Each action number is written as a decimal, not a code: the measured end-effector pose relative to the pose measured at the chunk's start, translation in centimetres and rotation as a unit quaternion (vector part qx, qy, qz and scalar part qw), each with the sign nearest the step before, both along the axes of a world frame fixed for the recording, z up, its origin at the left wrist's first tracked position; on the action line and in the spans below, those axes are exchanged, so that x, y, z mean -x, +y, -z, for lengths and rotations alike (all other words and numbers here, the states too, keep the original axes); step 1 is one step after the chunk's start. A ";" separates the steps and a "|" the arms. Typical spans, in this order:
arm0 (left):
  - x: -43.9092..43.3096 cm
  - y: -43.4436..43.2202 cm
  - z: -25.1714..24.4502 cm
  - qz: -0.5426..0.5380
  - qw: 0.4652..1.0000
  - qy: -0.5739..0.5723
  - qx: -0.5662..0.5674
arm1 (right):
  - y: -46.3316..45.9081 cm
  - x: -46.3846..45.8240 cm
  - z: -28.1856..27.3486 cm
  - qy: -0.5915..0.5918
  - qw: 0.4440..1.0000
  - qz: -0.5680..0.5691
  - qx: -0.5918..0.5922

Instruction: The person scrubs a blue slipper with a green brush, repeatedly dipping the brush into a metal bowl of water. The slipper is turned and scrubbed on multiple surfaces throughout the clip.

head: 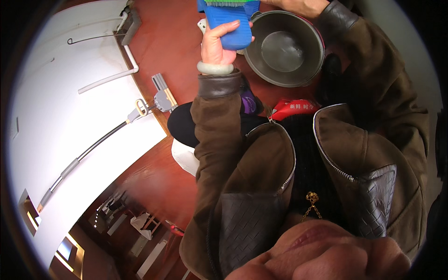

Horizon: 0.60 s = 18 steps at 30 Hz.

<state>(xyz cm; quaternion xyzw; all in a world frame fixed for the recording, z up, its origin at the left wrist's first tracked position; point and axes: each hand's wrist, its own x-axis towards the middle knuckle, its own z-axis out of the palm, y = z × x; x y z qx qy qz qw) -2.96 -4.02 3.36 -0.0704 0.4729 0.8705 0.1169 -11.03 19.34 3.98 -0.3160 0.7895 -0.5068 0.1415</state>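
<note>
My left hand [218, 43], with a pale bangle [215, 68] at its wrist, grips a blue ribbed slipper [235, 35] by one end. Across the slipper's far part lies a green-backed scrubbing brush [227, 2], pale bristles facing down. My right hand [299, 6] reaches to the brush from the right at the top edge, and its fingers are partly cut off there. Just right of the slipper stands a dark grey bucket [250, 57] with shiny reflections at its bottom.
A red bag [295, 106] with writing lies before my body, near a purple-and-dark shoe [249, 103]. Against the white wall leans a long-handled floor mop [164, 99]. White pipes [108, 81] run along that wall. A pale object [202, 25] sits behind my left hand on the reddish floor [168, 42].
</note>
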 end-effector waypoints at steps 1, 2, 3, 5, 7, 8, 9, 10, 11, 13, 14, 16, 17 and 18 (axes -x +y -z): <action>0.2 -0.2 -0.7 -0.018 0.998 0.015 0.064 | 0.2 0.2 -0.9 -0.012 1.000 0.001 0.002; -0.2 -1.1 -1.8 0.024 0.994 0.060 0.087 | -0.2 0.3 -1.5 0.018 0.998 0.009 0.058; 0.1 -1.3 -2.4 0.011 0.989 0.070 0.128 | -0.7 0.2 -2.2 0.051 0.992 0.017 0.112; 0.5 -1.4 -3.4 -0.016 0.974 0.081 0.211 | -0.9 -0.8 -2.9 0.019 0.996 0.051 0.070; 1.1 -0.8 -3.8 -0.025 0.960 0.073 0.268 | -1.2 -1.9 -2.9 0.019 0.995 0.095 -0.008; 1.5 -0.1 -3.7 -0.050 0.955 0.060 0.286 | -1.6 -2.4 -2.7 0.139 0.985 0.083 0.052; 1.8 0.6 -3.6 -0.067 0.954 0.080 0.282 | -1.8 -2.7 -2.4 0.255 0.958 0.068 0.112; 1.9 1.2 -3.5 -0.056 0.946 0.038 0.318 | -1.6 -3.0 -2.0 0.262 0.963 0.052 0.037; 1.9 1.9 -3.2 -0.072 0.950 0.062 0.298 | -1.5 -2.9 -1.7 0.268 0.962 0.036 -0.038; 1.5 2.7 -3.0 -0.078 0.959 -0.002 0.274 | -1.2 -2.2 -1.5 0.275 0.955 0.097 -0.057; 1.5 2.9 -3.0 -0.044 0.967 0.001 0.252 | -1.1 -1.2 -1.6 0.287 0.946 0.141 -0.049; 1.1 3.1 -2.8 -0.036 0.965 -0.004 0.261 | -1.0 -0.2 -2.1 0.275 0.941 0.194 -0.043; 1.0 3.0 -2.7 -0.023 0.963 0.000 0.269 | -1.0 -0.1 -2.4 0.248 0.945 0.206 -0.046; 0.9 3.0 -2.7 -0.028 0.961 -0.012 0.275 | -1.1 -0.3 -2.8 0.263 0.939 0.212 -0.061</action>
